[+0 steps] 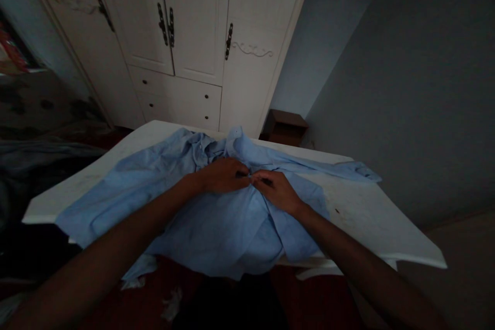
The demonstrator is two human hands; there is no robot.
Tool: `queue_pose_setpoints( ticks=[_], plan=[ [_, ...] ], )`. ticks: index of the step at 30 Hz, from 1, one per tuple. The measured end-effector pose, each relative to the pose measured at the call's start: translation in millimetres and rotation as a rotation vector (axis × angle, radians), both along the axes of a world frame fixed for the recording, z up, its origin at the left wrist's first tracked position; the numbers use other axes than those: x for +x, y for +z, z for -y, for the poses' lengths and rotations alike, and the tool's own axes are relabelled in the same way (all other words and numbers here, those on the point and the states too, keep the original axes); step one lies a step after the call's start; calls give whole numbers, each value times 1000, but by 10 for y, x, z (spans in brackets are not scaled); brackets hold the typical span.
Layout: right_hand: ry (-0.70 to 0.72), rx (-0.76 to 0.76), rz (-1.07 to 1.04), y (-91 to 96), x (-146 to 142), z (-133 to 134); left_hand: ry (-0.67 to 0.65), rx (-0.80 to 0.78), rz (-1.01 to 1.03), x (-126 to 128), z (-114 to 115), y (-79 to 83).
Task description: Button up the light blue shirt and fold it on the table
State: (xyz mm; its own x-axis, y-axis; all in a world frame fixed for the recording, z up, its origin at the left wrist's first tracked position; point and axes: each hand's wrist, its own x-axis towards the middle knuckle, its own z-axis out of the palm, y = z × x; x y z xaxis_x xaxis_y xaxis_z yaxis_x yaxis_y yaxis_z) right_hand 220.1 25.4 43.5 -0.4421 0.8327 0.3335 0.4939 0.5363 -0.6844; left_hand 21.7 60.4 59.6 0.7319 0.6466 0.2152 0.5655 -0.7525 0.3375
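Note:
A light blue shirt (216, 221) lies spread over a white table (371, 216), its hem hanging off the near edge. My left hand (222, 174) and my right hand (276, 190) meet at the shirt's front, just below the collar (235, 139). Both hands have their fingers pinched together on the fabric where the two front edges join. What exactly sits between the fingertips is too small and dark to make out. One sleeve (340, 169) stretches out to the right across the tabletop.
A white wardrobe (193, 36) with dark handles and drawers stands behind the table. A small brown stand (285, 126) sits beside it against the grey wall. Dark bedding (42, 154) lies at the left. Red floor with white scraps (172, 304) shows below the table.

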Motion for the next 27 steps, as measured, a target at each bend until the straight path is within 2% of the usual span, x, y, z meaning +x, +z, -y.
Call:
queue_pose_setpoints(
  ticks=[3, 5, 8, 12, 18, 24, 27],
  plan=[
    [-47, -95, -152, -44, 64, 9, 27, -116, 29, 3, 14, -12],
    [-85, -133, -202, -60, 93, 13, 1, -182, 96, -13, 2, -51],
    [-124, -148, -225, -69, 123, 6, -62, -266, 215, -33, -14, -131],
    [-143, -150, -191, -87, 144, -29, -83, -326, 313, -29, -22, -244],
    [-124, -82, -81, -67, 95, -34, -68, -389, 354, -4, -35, -328],
    [-95, 85, 50, 3, 39, 23, 21, -342, 344, 13, 31, -280],
    [-89, 103, 60, -2, 44, 24, 48, -349, 366, 20, 53, -271]
  ],
)
